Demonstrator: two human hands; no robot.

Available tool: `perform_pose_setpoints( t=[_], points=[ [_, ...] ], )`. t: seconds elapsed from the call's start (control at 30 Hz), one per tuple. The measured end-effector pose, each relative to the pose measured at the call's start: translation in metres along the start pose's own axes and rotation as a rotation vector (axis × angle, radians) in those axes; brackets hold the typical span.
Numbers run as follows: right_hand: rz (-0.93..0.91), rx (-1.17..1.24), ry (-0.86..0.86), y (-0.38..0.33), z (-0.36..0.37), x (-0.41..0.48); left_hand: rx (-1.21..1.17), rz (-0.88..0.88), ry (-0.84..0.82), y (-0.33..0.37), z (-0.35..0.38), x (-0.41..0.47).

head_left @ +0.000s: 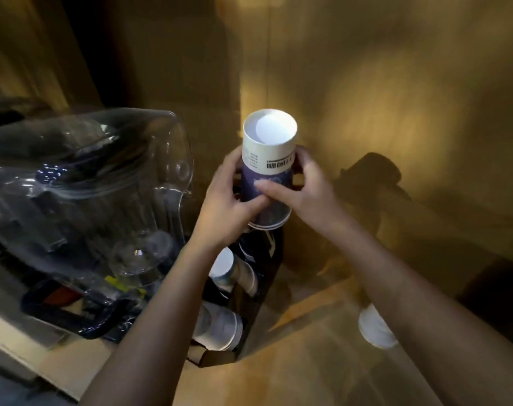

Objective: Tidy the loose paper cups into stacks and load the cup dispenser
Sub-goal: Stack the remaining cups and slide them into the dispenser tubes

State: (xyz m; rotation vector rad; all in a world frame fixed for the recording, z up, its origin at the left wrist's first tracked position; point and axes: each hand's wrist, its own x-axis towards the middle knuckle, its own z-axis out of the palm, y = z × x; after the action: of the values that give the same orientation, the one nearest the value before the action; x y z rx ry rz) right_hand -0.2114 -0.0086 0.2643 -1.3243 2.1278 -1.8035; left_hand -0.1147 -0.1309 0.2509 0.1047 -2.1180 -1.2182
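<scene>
A small stack of nested paper cups [268, 153], white at the base end and purple lower down, is held upside down in mid-air, base toward me. My left hand [228, 200] grips its left side and my right hand [305, 189] grips its right side, thumb across the purple print. Below the hands stands a dark cardboard cup holder [267, 276] with slots. One slot holds a stack of cups [234, 272] lying on its side, and a lower slot holds another stack [220, 326]. A single white cup [375, 326] lies on the wooden counter, partly behind my right forearm.
A large clear plastic water bottle [97, 183] lies tilted at the left over dark clutter and a blue-rimmed tray [73, 317]. A wooden wall [395, 98] closes the back and right. The counter surface [308, 361] runs along the lower right.
</scene>
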Motion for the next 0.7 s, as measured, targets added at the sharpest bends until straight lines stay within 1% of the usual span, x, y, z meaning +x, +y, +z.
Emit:
perform_pose_setpoints(
  t=[0.23, 0.3, 0.37, 0.47, 0.57, 0.63, 0.7],
  points=[
    [-0.029, -0.062, -0.019, 0.012, 0.027, 0.030, 0.045, -0.031, 0.022, -0.028, -0.020, 0.017],
    [-0.009, -0.119, -0.034, 0.020, 0.034, 0.032, 0.072, -0.046, 0.045, -0.038, -0.019, 0.017],
    [-0.014, -0.175, -0.007, 0.028, 0.039, 0.031, 0.087, -0.064, 0.081, -0.046, -0.017, 0.015],
    [-0.044, -0.225, 0.019, 0.037, 0.043, 0.027, 0.124, -0.011, 0.105, -0.057, -0.014, 0.008],
    [-0.070, -0.373, -0.031, 0.045, 0.044, 0.026, 0.166, 0.035, 0.112, -0.065, -0.013, 0.002],
    [-0.039, -0.442, -0.080, 0.046, 0.042, 0.031, 0.165, 0.010, 0.085, -0.068, -0.015, 0.004],
    [0.005, -0.448, -0.130, 0.045, 0.038, 0.038, 0.172, -0.025, 0.052, -0.071, -0.018, 0.010]
  ],
)
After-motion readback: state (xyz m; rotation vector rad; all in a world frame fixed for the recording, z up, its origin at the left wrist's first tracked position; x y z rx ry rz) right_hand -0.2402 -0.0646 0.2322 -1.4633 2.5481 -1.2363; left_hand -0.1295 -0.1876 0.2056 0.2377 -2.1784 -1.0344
